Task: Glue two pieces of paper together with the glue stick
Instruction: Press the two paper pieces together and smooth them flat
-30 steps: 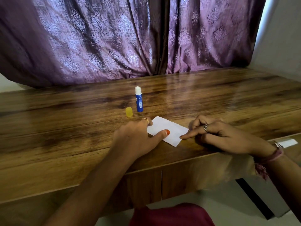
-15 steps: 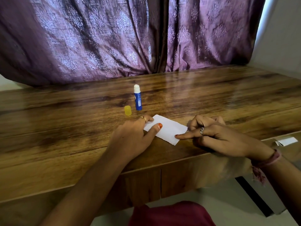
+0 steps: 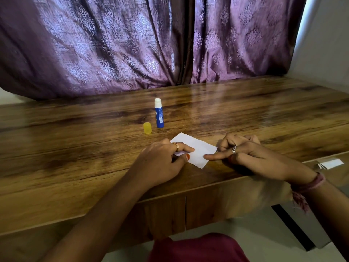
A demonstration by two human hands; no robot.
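Left hand [image 3: 160, 161] slid farther onto the paper [image 3: 198, 150].

— What's behind the desk on my feed?

— I've got a purple patterned curtain [image 3: 132, 44] hanging in folds across the back, two panels meeting near the middle.

— And the desk itself?

— Glossy brown wooden desk [image 3: 75, 148], light shining off the top, cabinet doors [image 3: 170, 214] under its front edge. A pale wall [image 3: 324, 44] stands to the right, with pale floor [image 3: 245, 229] below.
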